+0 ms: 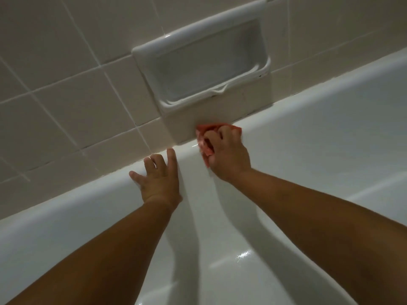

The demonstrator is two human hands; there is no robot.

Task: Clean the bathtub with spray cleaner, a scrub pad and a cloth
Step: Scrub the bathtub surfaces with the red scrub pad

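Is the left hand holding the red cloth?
No, the right hand grips the cloth at the bathtub rim; the left hand rests open beside it.

Dim, soft focus; glare on bathtub [242, 254]; edges curved

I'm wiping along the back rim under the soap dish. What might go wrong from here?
The left hand rests open on the glossy bathtub rim while both arms reach across; it may slip. The right hand holds the cloth bunched against the tiled wall, so the dark seam under the soap dish may get skipped.
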